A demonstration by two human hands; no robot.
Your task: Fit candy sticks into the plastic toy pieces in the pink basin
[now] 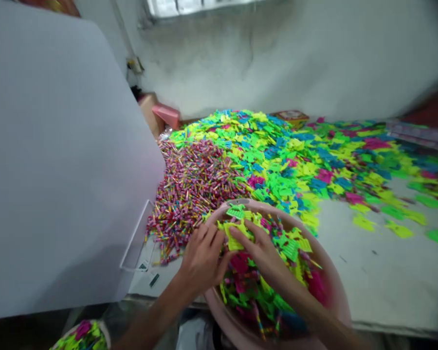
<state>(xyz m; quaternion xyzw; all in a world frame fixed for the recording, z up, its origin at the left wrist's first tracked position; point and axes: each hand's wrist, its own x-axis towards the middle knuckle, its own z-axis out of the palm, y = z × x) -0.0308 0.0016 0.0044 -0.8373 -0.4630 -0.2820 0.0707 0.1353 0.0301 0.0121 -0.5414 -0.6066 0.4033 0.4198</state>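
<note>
Over the pink basin (341,291), my left hand (201,255) and my right hand (264,250) meet at a small yellow plastic piece (235,238). Its body is flat, with an uneven outline. My right fingers press on it from the right, and the curled fingers and thumb of my left hand grip its left side. Inside the basin lie loose green pieces (290,249), yellow and magenta ones, and thin striped crayon-like sticks (258,318). Slight blur hides the exact finger contact.
Left of the basin, a heap of striped sticks (197,180) covers the white table (387,287). Behind it rises a mound of coloured plastic pieces (277,146), spreading right. A large white panel (69,155) stands at left. A small container of pieces (105,333) sits below.
</note>
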